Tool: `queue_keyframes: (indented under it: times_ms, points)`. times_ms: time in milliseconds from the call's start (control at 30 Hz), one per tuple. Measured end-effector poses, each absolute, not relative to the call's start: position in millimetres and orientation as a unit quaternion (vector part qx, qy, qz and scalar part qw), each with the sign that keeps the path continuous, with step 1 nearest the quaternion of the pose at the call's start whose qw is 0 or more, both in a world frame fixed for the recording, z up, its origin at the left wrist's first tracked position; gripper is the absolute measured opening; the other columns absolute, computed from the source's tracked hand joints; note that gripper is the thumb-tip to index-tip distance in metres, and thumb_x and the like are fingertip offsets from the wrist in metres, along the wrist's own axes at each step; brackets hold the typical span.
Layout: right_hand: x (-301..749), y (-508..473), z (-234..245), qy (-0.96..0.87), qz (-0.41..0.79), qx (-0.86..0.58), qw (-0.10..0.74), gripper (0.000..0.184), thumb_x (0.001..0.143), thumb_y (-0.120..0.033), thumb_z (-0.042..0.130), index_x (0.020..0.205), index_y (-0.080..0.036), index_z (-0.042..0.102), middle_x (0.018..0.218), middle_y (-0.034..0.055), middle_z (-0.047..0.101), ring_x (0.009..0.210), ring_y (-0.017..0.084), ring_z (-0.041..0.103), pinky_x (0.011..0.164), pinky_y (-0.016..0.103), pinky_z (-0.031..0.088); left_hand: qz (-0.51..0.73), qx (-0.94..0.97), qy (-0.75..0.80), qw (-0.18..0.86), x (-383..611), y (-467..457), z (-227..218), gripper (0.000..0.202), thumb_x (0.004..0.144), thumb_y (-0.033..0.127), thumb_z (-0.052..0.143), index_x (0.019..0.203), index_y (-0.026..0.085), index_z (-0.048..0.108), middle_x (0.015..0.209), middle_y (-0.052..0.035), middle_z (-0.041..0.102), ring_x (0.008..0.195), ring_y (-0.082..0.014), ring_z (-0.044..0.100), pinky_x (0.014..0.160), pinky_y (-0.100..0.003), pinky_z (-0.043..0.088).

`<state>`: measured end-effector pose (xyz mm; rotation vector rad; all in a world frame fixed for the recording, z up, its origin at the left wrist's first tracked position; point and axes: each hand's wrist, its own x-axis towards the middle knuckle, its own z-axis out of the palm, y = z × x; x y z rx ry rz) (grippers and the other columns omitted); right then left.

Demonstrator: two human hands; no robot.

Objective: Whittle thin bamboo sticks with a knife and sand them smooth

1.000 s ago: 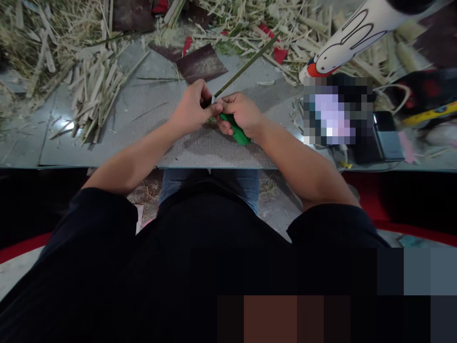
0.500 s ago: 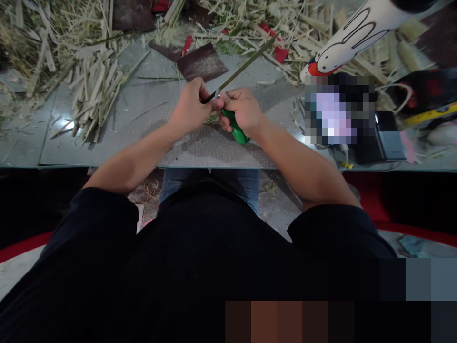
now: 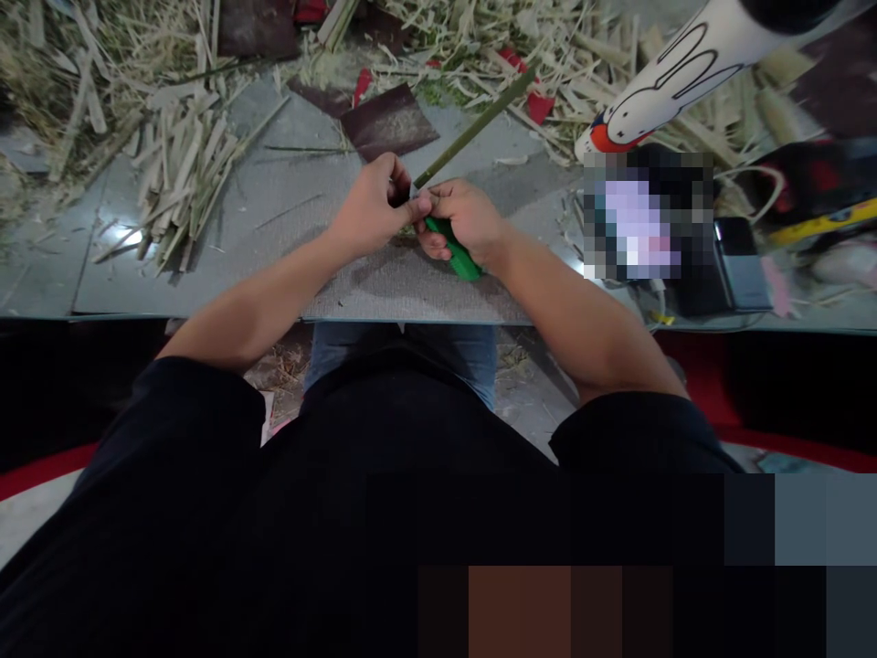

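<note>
My right hand (image 3: 470, 219) is wrapped round the green handle of a knife (image 3: 462, 256). The knife's short visible bit of blade lies at the near end of a long, thin green bamboo strip (image 3: 472, 130). My left hand (image 3: 370, 203) is closed beside it, thumb and fingers pinching at that near end. Both hands meet just above a grey textured mat (image 3: 411, 292), and the left thumb touches or nearly touches the right fingertips. From there the strip slants up and away to the right. Most of the blade is hidden by my fingers.
A bundle of split sticks (image 3: 182, 183) lies at left. Shavings (image 3: 472, 37) cover the far side, near brown sandpaper-like sheets (image 3: 387, 123). At right are a white rabbit-print cylinder (image 3: 658, 91), a blurred lit screen (image 3: 637, 224), a phone (image 3: 744, 265) and a cable.
The bamboo strip has turned slightly and shows a broader face. The green handle has shifted a little down and right. My hands stay almost in place.
</note>
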<state>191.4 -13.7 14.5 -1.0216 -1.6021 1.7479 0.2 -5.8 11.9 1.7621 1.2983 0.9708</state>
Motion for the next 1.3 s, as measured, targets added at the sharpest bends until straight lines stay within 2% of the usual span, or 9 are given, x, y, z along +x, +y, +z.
queue_keyframes:
  times_ms: [100,267,467,533,633,733,867,1000,1300]
  points:
    - [191,-13,13,-0.574,0.667,-0.379,0.286,0.056,0.113,-0.071,0.067,0.081,-0.028,0.051,0.057,-0.0029,0.040,0.046,0.017,0.032,0.041,0.030,0.039,0.371,0.679,0.531,0.346,1,-8,14,0.053,0.084,0.055,0.099,0.081,0.033,0.051,0.073,-0.0003,0.061,0.091,-0.0304,0.069,0.083,-0.051,0.056]
    - [192,-13,12,-0.524,0.710,-0.370,0.292,0.055,0.110,-0.066,0.078,0.084,-0.027,0.049,0.064,-0.0016,0.044,0.049,0.018,0.042,0.038,0.029,0.041,0.393,0.684,0.533,0.305,3,-16,22,0.052,0.082,0.027,0.097,0.079,0.032,0.046,0.076,0.0018,0.057,0.077,-0.0238,0.056,0.079,-0.046,0.046]
    - [191,-14,9,-0.552,0.676,-0.350,0.339,0.053,0.104,-0.066,0.083,0.085,-0.029,0.049,0.067,-0.0006,0.044,0.057,0.021,0.048,0.044,0.032,0.048,0.373,0.686,0.568,0.260,5,-21,29,0.053,0.088,0.024,0.091,0.078,0.031,0.039,0.080,-0.0009,0.059,0.080,-0.0253,0.059,0.079,-0.045,0.042]
    - [189,-15,7,-0.558,0.657,-0.348,0.369,0.051,0.103,-0.064,0.082,0.085,-0.029,0.050,0.067,-0.0003,0.044,0.057,0.021,0.045,0.046,0.033,0.048,0.374,0.685,0.576,0.242,5,-19,29,0.059,0.090,0.034,0.094,0.077,0.031,0.037,0.079,-0.0007,0.058,0.079,-0.0237,0.055,0.077,-0.043,0.040]
    - [185,-16,4,-0.557,0.644,-0.345,0.394,0.052,0.108,-0.066,0.078,0.084,-0.028,0.050,0.067,-0.0003,0.043,0.055,0.020,0.039,0.044,0.032,0.044,0.375,0.695,0.564,0.241,3,-12,25,0.067,0.090,0.059,0.097,0.075,0.032,0.038,0.079,-0.0016,0.056,0.079,-0.0224,0.052,0.075,-0.042,0.039]
    - [185,-15,3,-0.555,0.643,-0.345,0.399,0.056,0.111,-0.069,0.074,0.083,-0.027,0.049,0.066,-0.0009,0.041,0.053,0.019,0.036,0.041,0.029,0.039,0.380,0.700,0.544,0.265,0,-6,19,0.069,0.085,0.064,0.099,0.073,0.033,0.038,0.078,-0.0022,0.055,0.078,-0.0237,0.053,0.075,-0.045,0.041]
    - [190,-10,3,-0.573,0.664,-0.339,0.341,0.062,0.112,-0.071,0.074,0.080,-0.025,0.049,0.067,-0.0009,0.043,0.051,0.016,0.036,0.039,0.026,0.039,0.369,0.718,0.516,0.288,-3,-5,17,0.053,0.089,0.055,0.092,0.078,0.033,0.044,0.070,0.0011,0.051,0.072,-0.0251,0.057,0.071,-0.045,0.042]
    - [196,-5,3,-0.596,0.676,-0.330,0.281,0.063,0.117,-0.074,0.066,0.080,-0.025,0.049,0.062,-0.0018,0.040,0.049,0.016,0.035,0.040,0.026,0.040,0.316,0.735,0.523,0.293,-3,-10,22,0.037,0.090,0.040,0.088,0.084,0.033,0.052,0.064,0.0023,0.053,0.080,-0.0286,0.065,0.074,-0.046,0.049]
    - [198,-9,8,-0.612,0.655,-0.336,0.289,0.064,0.111,-0.081,0.069,0.084,-0.026,0.050,0.066,-0.0006,0.047,0.052,0.017,0.037,0.044,0.029,0.039,0.331,0.705,0.556,0.289,3,-8,26,0.053,0.082,0.026,0.094,0.077,0.031,0.042,0.073,0.0013,0.055,0.081,-0.0266,0.061,0.076,-0.044,0.043]
